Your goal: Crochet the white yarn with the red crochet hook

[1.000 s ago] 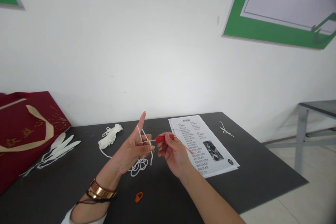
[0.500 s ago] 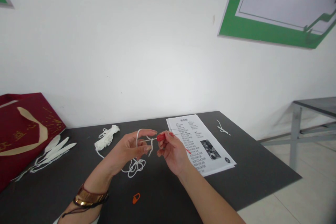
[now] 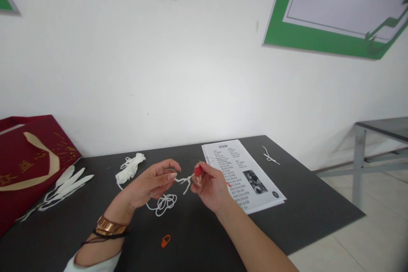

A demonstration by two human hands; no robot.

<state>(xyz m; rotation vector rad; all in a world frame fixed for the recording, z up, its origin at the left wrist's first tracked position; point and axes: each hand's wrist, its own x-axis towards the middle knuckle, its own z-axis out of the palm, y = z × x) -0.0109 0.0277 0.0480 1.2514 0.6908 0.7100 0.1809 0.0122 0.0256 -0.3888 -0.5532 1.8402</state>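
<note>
White yarn stretches between my two hands above the table, with a short loose tail hanging from it. My left hand pinches the yarn at the thumb tip, its index finger lifted and bent above. My right hand is closed around a crochet hook with a red handle; the hook's tip is too small to make out against the yarn. Below my left hand, loose loops of yarn lie on the black table. A strand runs from behind my left wrist toward a white yarn skein.
Printed sheets lie under and beyond my right hand. An orange stitch marker rests near the front. To the right is a small knotted white yarn piece. White leaf-shaped pieces and a dark red bag sit at left.
The yarn loop around my left index finger has come off. My right hand has turned the red handle more upright, and the yarn between the hands now sags slightly.
</note>
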